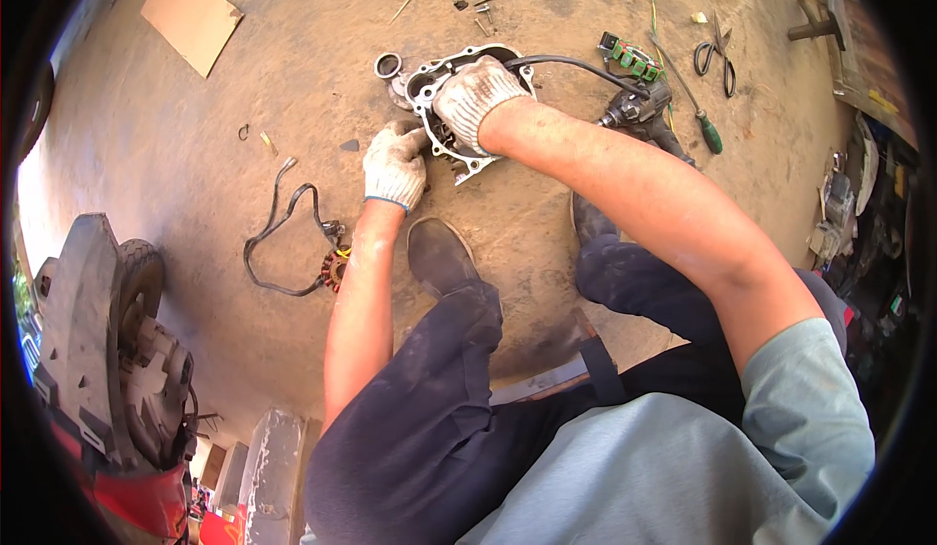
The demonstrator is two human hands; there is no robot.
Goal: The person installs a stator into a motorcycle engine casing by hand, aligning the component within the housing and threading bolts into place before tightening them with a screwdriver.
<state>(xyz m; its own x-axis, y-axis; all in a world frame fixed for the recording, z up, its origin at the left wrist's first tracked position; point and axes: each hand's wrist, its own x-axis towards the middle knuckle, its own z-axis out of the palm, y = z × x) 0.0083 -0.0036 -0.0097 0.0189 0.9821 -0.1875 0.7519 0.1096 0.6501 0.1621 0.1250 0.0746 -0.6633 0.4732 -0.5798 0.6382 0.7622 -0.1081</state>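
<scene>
A metal engine housing (464, 169) with a gasket face and bolt holes sits on the ground beyond my feet, a round-ended part (388, 67) at its far left. My left hand (393, 166), in a pale knit glove, has curled fingers at the housing's left side; what they grip is hidden. My right hand (476, 101), gloved alike, is curled inside the housing, its fingertips out of sight. A black cable (576, 65) runs from the housing toward a dark power tool (634, 111) at the right, beside a green part (630, 55).
A screwdriver (711, 135), scissors (729, 72), several bolts, cardboard (190, 18) and a wire coil (334, 270) with leads lie around. A scooter (132, 350) stands at the left. A wooden frame (810, 33) and piled parts (839, 203) line the right edge.
</scene>
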